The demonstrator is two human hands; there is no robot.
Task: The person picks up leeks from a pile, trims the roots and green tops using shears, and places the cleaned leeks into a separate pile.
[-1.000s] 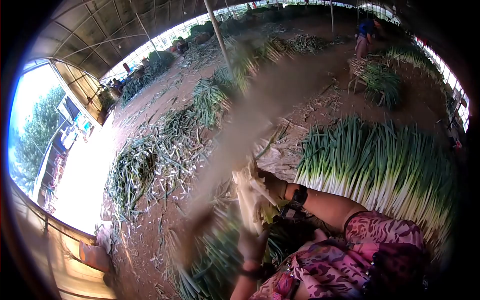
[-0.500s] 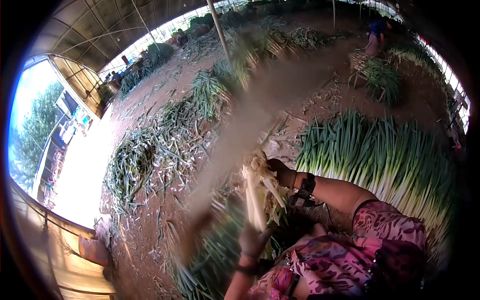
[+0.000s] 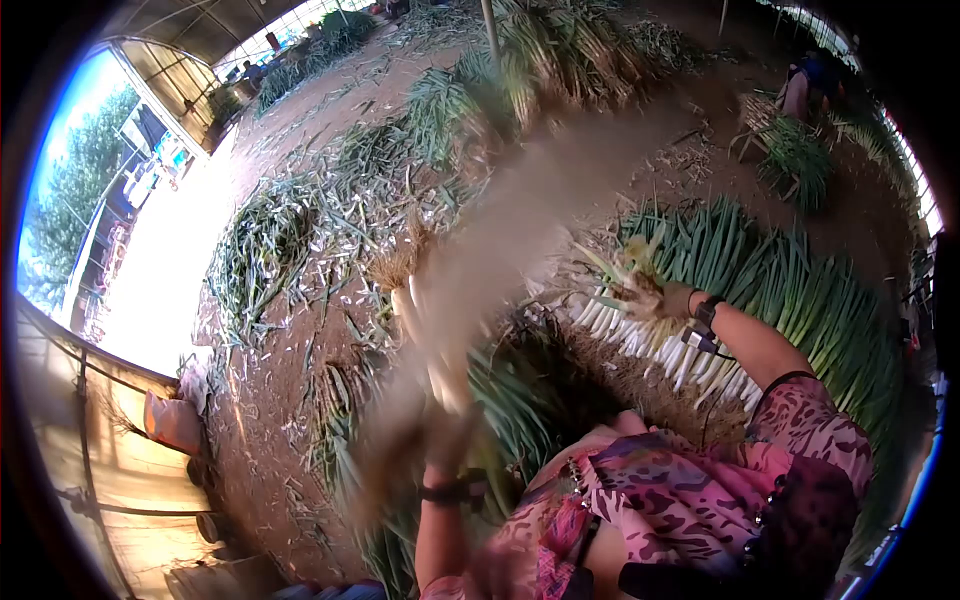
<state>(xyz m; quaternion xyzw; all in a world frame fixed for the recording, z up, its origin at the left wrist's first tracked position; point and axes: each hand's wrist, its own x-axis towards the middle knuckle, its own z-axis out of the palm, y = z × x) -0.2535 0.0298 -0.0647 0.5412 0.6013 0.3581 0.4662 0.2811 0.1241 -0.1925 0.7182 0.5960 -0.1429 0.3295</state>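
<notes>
My left hand [image 3: 447,437], partly smeared, is closed around a couple of green onions [image 3: 437,365]. Their white shafts point up, with tan, hairy roots at the top, and the leaves hang below my wrist. Out to the right, my right hand [image 3: 677,300] grips stripped, yellowish outer leaves [image 3: 636,282]. It is held over the white ends of a long row of cleaned green onions [image 3: 780,290] on the ground. Beneath my left hand lies a heap of unpeeled green onions [image 3: 510,400]. A blurry brown streak across the middle hides part of the onions I hold.
Leaf scraps [image 3: 270,235] litter the soil to the left. Onion bundles [image 3: 570,50] stand farther back. Another person [image 3: 797,92] is at the far right near an onion pile [image 3: 795,160]. An orange-pink sack [image 3: 172,424] sits by the left wall, near a bright doorway.
My hands have moved apart. The left went left and up with the onions; the right swung right, carrying stripped leaves away from the shafts. The view has also shifted.
</notes>
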